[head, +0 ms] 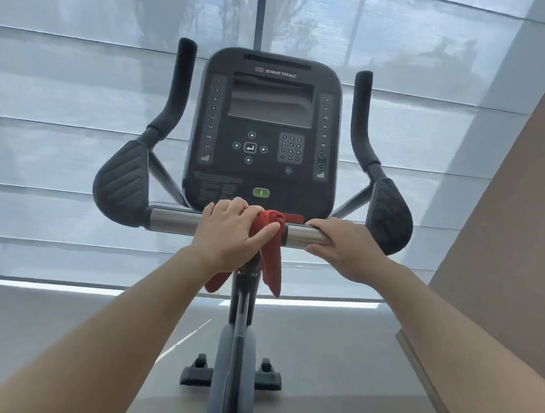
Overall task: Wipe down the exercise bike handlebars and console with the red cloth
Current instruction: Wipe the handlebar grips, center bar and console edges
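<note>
- Your left hand [228, 232] grasps the red cloth [267, 224] against the chrome crossbar [175, 221], fingers curled over the far side and thumb pressing the fabric on the near side.
- Your right hand [341, 247] clasps the bare crossbar just right of the cloth; it holds no fabric.
- The cloth is bunched over the middle of the crossbar, directly below the console [265, 131]. Two tails hang down beside the frame post [242, 304].
- Risk: a bunched cloth probably wipes only a narrow band. Spread it before sliding left or right.
- Risk: the hanging tails may snag on the post or pull out of your grip during a long stroke.
- Risk: the green button [261, 192] sits just above your left hand. Firm wiping on the console may actuate keys.
- Risk: the left upright grip [179, 85] and the left ribbed pad [122, 183], like their counterparts on the right, lie well apart from the cloth and are easily skipped.
</note>
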Demonstrator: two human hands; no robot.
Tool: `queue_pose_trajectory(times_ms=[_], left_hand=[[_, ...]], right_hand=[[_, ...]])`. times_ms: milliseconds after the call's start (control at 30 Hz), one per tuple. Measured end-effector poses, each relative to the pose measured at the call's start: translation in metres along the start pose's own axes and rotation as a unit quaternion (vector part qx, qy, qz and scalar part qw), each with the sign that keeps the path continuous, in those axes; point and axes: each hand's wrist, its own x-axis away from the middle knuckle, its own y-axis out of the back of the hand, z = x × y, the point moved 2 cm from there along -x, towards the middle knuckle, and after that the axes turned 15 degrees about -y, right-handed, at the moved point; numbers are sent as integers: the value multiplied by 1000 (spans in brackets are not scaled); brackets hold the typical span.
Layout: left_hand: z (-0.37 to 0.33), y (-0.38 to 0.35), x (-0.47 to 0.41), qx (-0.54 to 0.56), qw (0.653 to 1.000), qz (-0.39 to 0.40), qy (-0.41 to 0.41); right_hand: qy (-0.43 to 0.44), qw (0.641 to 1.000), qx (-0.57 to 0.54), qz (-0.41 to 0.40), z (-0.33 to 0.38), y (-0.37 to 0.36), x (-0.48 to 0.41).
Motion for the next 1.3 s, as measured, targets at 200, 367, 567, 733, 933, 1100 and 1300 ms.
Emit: queue_pose_trajectory(times_ms=[200,367,567,733,933,1100,1300], left_hand=[[-18,1,-13,-71,997,31,17],[2,9,-7,-16,995,37,-92],[34,25,4,113,988,-39,-102],[62,50,10,83,986,-133,-52],[63,37,28,-14,998,46,-27],[37,22,25,-64,997,20,-45],[-6,1,4,-49,996,42,-67]], right_hand=[[-6,1000,0,-4,-2,-2,0],[-16,1000,-15,5,-1,2,1],[-22,999,-27,5,-2,3,1],[-23,999,-26,-9,0,3,3],[-27,999,-15,-24,3,1,5],[-24,999,-7,-29,3,-1,3],[-30,1000,-3,-5,5,1,3]])
